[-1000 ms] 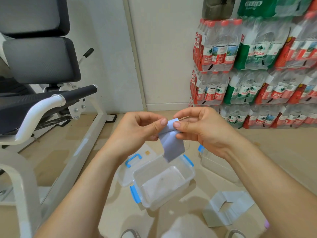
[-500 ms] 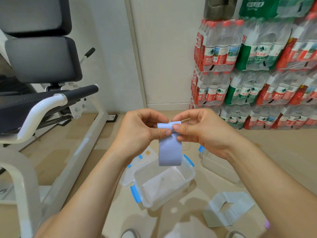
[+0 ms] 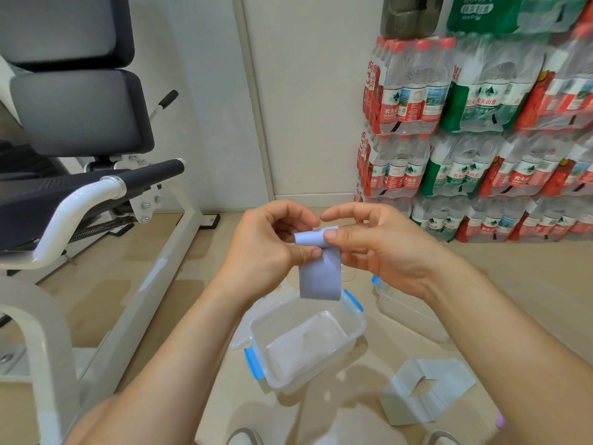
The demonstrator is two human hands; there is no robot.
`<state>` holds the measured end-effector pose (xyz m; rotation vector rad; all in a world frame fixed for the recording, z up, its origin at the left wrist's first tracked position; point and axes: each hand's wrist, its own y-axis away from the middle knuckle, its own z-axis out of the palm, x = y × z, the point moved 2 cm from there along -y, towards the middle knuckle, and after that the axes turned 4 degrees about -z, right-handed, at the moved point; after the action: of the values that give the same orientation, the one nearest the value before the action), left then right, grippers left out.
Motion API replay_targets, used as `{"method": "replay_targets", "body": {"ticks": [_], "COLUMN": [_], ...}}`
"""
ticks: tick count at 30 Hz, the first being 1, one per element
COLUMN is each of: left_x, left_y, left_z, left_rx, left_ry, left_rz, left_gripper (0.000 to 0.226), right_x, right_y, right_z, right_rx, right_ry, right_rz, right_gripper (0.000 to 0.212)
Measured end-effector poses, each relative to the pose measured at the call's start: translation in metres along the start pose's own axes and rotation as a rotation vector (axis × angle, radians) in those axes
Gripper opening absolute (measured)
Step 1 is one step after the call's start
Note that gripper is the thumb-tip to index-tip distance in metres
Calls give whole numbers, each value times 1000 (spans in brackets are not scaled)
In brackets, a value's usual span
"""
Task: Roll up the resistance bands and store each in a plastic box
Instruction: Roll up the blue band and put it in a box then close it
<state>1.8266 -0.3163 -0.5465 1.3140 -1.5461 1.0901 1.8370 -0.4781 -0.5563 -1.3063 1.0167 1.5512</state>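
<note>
One more turn wound into the blue band (image 3: 319,277) than half a second ago: top edge now curled into a small roll, with a short tail left hanging flat. Pinched from both sides: left grip (image 3: 269,248) with thumb and curled fingers on the near end, right grip (image 3: 378,248) with thumb tip pressed on the roll and forefinger lifted clear above it. Hangs in the air between the two grips, above the open box (image 3: 359,329) on the floor, not touching it.

Means, at a guess, rolling well begun but not done: tail yet to wind in, then into the box. Grey band (image 3: 426,390) flat and unrolled on the floor, near the box, so likely next in line.

Cannot count the turns inside the roll, hidden by fingers. Second box (image 3: 398,303) largely covered by the right forearm; contents impossible to tell. Lid (image 3: 244,335) showing only in part beside the open box.
</note>
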Motion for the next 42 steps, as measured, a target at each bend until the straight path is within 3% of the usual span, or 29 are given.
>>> {"method": "replay_targets", "body": {"ticks": [5,9,12,15,18,23,25,30,35,39,42], "left_x": [-3,-5,-6,-8,-8,-1,4,6,8,6,6], "left_y": [-1,1,0,-3,-2,3,6,7,7,7,8], "left_z": [1,-3,-4,-3,-2,-5,-5,-6,-9,-6,-6], "left_rx": [-20,-99,-66,3,-48,-338,-401,-361,-308,-283,-324], "left_ry": [23,84,94,166,195,101,66,-25,-212,-475,-404], "left_rz": [17,-82,-99,-116,-103,-50,-20,-5,31,98,80], "left_gripper": [37,25,17,18,24,67,70,61,72,75,78], "right_x": [-1,-3,-3,-3,-2,-2,-4,-2,-2,2,3], "right_y": [-1,-1,0,1,2,0,1,1,2,0,-1], "right_z": [-2,-4,-2,0,0,-4,-6,-4,-3,0,-1], "right_rx": [29,30,29,15,-2,-36,-97,-149,-135,-101,-76], "right_ry": [6,22,33,29,13,15,41,92,179,281,261], "right_rz": [-31,-63,-44,0,7,-14,-11,24,26,-5,-13], "right_gripper": [17,21,22,20,21,34,40,44,50,30,30]}}
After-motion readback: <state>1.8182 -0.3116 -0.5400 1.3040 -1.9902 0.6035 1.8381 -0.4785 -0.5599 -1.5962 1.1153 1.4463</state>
